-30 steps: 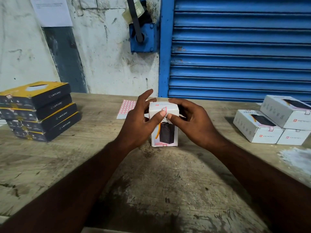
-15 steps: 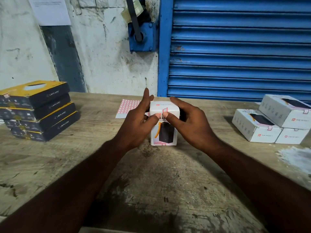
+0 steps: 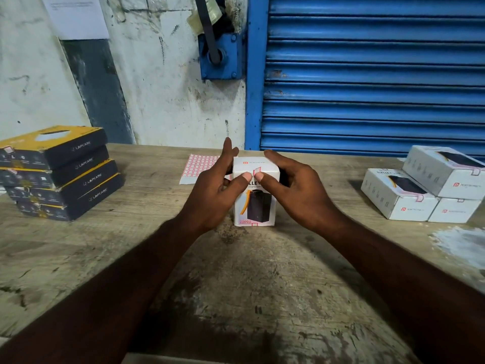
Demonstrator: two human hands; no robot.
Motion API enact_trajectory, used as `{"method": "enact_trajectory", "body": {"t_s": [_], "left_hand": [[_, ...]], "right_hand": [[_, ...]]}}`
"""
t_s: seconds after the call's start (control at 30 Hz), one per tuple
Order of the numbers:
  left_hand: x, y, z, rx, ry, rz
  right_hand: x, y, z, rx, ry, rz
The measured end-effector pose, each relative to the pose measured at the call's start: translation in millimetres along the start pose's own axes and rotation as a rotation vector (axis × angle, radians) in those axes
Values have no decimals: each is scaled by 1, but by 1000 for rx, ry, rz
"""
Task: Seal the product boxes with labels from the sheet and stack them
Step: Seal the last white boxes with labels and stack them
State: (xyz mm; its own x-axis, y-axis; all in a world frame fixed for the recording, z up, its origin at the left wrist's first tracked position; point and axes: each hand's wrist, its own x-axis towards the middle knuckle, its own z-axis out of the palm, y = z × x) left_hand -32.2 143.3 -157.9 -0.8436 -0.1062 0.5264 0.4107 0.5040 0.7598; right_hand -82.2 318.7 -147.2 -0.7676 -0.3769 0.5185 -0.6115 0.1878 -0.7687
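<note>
a white box (image 3: 256, 203) stands upright on the tabletop (image 3: 236, 285), with a dark device printed on its front. a small pink-edged label (image 3: 256, 171) is folded over its top front edge, and the thumbs of the left hand (image 3: 212, 195) and right hand (image 3: 299, 195) press on either side of it. just behind the box, to its left, the label sheet (image 3: 200, 165) lies flat. well apart on the right sit three sealed white boxes (image 3: 399, 203), one lying on the other two.
</note>
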Motion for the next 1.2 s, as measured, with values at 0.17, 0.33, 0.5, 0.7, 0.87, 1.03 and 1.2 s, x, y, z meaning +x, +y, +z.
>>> {"method": "enact_trajectory", "body": {"t_s": [0.17, 0.33, 0.5, 0.7, 0.87, 1.03, 1.2], "left_hand": [[-1, 6, 2, -5, 23, -21], [1, 0, 5, 15, 76, -33], [2, -4, 5, -24, 45, -23], [0, 2, 1, -44, 41, 45], [-1, 4, 0, -27, 53, 162], [-1, 3, -1, -19, 48, 177], [0, 3, 0, -26, 55, 191]], "right_hand": [[1, -2, -4, -29, -69, 8], [-1, -3, -6, 0, -86, 4], [0, -4, -6, 15, -78, 13], [-1, -6, -3, 81, -29, 10], [3, -2, -3, 153, -9, -12], [5, -1, -3, 225, -13, -28], [6, -6, -3, 283, 1, 11]]}}
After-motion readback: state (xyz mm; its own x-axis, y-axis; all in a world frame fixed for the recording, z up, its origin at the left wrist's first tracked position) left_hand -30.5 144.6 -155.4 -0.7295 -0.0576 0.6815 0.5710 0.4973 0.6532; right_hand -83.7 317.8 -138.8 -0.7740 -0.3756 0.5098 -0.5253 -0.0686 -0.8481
